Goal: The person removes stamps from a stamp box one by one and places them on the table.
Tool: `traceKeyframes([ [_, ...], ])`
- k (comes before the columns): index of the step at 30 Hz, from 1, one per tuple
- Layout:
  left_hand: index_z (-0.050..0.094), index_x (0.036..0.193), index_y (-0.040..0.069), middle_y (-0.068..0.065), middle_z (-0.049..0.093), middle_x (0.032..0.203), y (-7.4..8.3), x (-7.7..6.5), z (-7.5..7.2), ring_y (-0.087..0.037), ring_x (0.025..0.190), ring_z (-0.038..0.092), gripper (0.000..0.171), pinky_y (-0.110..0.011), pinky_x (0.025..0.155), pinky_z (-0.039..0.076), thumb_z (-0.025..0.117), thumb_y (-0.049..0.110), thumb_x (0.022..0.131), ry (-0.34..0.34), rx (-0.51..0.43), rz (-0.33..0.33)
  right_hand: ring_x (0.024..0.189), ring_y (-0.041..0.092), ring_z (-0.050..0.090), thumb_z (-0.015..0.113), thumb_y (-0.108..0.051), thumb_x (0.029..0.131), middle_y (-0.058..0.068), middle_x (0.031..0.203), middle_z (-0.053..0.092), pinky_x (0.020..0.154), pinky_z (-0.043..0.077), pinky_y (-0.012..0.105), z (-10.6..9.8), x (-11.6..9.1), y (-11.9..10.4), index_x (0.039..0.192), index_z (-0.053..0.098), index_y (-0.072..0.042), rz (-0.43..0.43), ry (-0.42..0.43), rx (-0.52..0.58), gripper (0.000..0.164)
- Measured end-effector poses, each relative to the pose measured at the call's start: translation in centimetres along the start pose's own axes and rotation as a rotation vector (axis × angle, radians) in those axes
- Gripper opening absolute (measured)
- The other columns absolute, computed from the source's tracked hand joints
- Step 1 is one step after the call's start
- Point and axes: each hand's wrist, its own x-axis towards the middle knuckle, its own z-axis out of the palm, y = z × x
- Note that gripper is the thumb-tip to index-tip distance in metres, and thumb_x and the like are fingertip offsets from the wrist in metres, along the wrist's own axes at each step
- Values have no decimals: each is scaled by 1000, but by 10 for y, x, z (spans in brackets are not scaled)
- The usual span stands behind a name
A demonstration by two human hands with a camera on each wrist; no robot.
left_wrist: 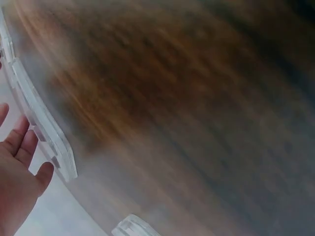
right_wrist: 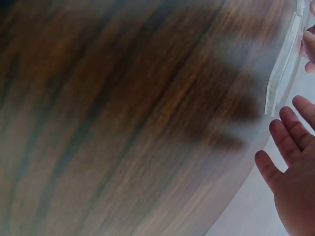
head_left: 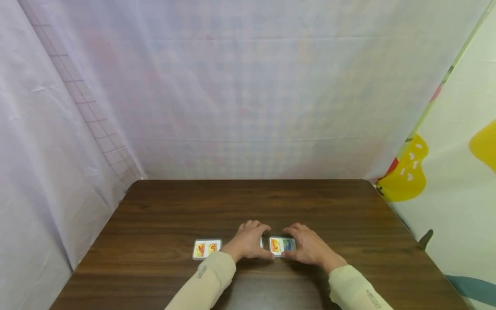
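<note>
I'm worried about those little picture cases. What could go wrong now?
Only a sliver of the middle case shows beside the left hand, so it might get bumped. The left sleeve is close to the left case and could brush it. The right case sits between that hand and the right hand, so it might slide.

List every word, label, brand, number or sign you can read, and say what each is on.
None can be read with certainty.
Left sleeve: dark lettering, too small and blurred.
Right sleeve: dark lettering, likewise unreadable.
Leftmost flat case: coloured pictures, no legible text.
Rightmost flat case: coloured pictures, no legible text.
</note>
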Motion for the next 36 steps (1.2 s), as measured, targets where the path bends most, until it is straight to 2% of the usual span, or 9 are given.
traceKeyframes([
  [4, 58, 135, 18, 1, 56, 121, -1, 2, 3, -16, 112, 47, 82, -41, 102, 34, 82, 58, 68, 3, 27, 0, 106, 28, 57, 82, -43, 75, 10, 120, 59, 88, 47, 50, 0, 2, 0, 127, 61, -4, -8, -15, -2, 69],
  [14, 60, 132, 20, 2, 53, 119, 3, 6, 9, -16, 110, 45, 78, -41, 98, 34, 83, 58, 68, 2, 63, -11, 107, 30, 56, 83, -43, 75, 11, 120, 58, 88, 46, 52, 1, -2, 2, 127, 62, -3, -4, -60, 0, 68],
  [22, 63, 127, 24, 0, 52, 120, 3, 8, 8, -19, 111, 45, 68, -43, 95, 34, 82, 57, 70, -31, 74, -28, 109, 30, 55, 82, -40, 78, 11, 121, 57, 91, 45, 54, -1, -3, 2, 129, 61, -2, 8, -101, -3, 66],
  [36, 62, 123, 28, 3, 49, 118, 7, 6, 7, -16, 110, 43, 60, -39, 95, 34, 79, 58, 73, -50, 116, -40, 108, 32, 56, 82, -37, 79, 12, 119, 59, 89, 45, 55, -4, -1, -1, 126, 62, -1, -15, -110, -28, 63],
])
